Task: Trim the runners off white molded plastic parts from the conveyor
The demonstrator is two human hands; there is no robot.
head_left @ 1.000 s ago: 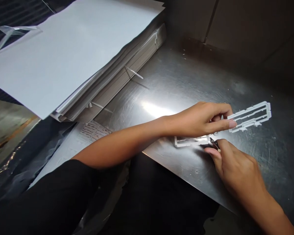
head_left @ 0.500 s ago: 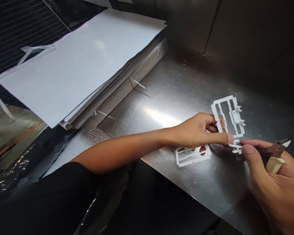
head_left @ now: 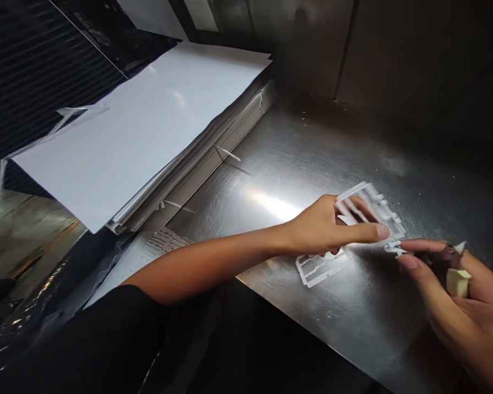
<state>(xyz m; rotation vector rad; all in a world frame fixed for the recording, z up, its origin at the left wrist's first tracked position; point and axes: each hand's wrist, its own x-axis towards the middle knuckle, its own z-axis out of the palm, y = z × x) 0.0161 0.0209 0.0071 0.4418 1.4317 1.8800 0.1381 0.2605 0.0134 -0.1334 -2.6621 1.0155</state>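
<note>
My left hand (head_left: 328,224) is closed on a white plastic frame (head_left: 395,224), its thumb pressed on the near corner. The frame is tilted and slightly blurred, with long slots and small tabs. A small white plastic piece (head_left: 392,247) sits by that corner, between the two hands. My right hand (head_left: 456,312) pinches this piece between thumb and index finger. Tucked in the same hand is a pair of side cutters (head_left: 458,282) with a pale yellow grip, mostly hidden by the fingers. Another white slotted frame (head_left: 312,282) is below my left hand.
A thick stack of white sheets (head_left: 139,131) takes up the left of the metal table (head_left: 279,317). Below the stack lies a sheet of slotted parts (head_left: 164,241). White strips stick out of the stack's side. Tiny white scraps dot the table, and a dark wall stands behind.
The frame in my left hand has tipped leftward and lower. My right hand has shifted slightly left, still pinching the small piece and keeping the cutters. The view has tilted up a little.
</note>
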